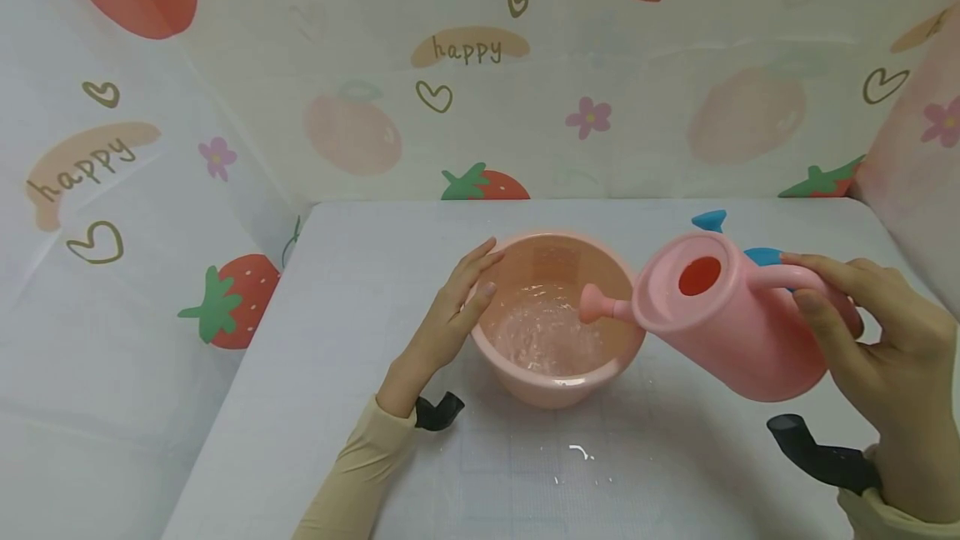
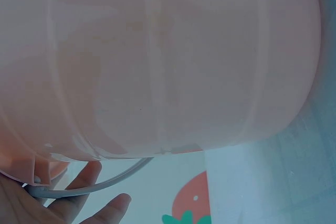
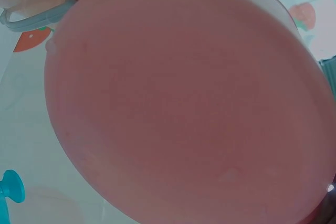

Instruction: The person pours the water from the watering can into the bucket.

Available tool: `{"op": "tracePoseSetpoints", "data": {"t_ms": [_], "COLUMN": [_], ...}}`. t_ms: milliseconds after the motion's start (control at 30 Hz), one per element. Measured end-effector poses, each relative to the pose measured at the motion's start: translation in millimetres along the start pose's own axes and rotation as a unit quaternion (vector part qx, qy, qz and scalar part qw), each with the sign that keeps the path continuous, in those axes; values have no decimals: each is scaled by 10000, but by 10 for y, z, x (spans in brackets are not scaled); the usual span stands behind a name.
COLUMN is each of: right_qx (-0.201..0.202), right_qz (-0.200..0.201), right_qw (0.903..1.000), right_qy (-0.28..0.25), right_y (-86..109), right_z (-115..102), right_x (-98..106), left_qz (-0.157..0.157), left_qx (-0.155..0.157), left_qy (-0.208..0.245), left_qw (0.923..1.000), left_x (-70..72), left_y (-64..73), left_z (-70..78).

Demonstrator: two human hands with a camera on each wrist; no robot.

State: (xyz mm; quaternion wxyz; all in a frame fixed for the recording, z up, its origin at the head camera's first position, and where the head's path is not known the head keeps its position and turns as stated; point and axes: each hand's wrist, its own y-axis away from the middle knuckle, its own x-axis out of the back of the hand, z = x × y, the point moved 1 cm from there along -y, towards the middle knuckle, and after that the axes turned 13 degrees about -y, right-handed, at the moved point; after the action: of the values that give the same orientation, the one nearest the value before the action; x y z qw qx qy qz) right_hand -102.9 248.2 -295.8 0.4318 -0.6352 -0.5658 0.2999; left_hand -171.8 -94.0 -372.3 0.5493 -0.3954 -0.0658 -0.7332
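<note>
In the head view, a pale pink bucket (image 1: 517, 369) holds clear water (image 1: 551, 332) with a rippled surface. My left hand (image 1: 450, 307) rests at its left rim, fingers fairly straight and thumb over the edge. The left wrist view shows the bucket's ribbed side (image 2: 205, 61) and a grey handle (image 2: 105, 183) by the fingers. With my right hand (image 1: 892, 332) I grip the handle of a pink watering can (image 1: 750, 348), tilted so that its spout head (image 1: 595, 304) is over the bucket's inside. The can's round base (image 3: 184, 98) fills most of the right wrist view.
Behind the pink can stands a blue thing (image 1: 762, 257) with a flared spout head (image 1: 708, 220), partly hidden. Small water drops (image 1: 581, 451) lie on the white table (image 1: 360, 273) in front of the bucket. A sheet printed with strawberries (image 1: 487, 184) hangs around the table.
</note>
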Motion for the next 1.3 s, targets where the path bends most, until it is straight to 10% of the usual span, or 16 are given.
{"op": "tracePoseSetpoints", "data": {"t_ms": [600,967,1300], "right_qx": [24,63,73], "right_qz": [-95,-31,-163], "right_qw": [9999,9999,9996], "right_qy": [55,-93,224], "right_y": [-3,-27,4], "right_z": [15,-6,33], "right_x": [10,-17,40], "left_qz": [35,111,104], "left_qx": [-36,-181,-137], "left_qy": [6,-67,-25], "left_qw": [10000,9998,9998], "left_x": [-13,-172,-71], "left_y": [3,-29,-13], "left_z": [-25,-396,-152]}}
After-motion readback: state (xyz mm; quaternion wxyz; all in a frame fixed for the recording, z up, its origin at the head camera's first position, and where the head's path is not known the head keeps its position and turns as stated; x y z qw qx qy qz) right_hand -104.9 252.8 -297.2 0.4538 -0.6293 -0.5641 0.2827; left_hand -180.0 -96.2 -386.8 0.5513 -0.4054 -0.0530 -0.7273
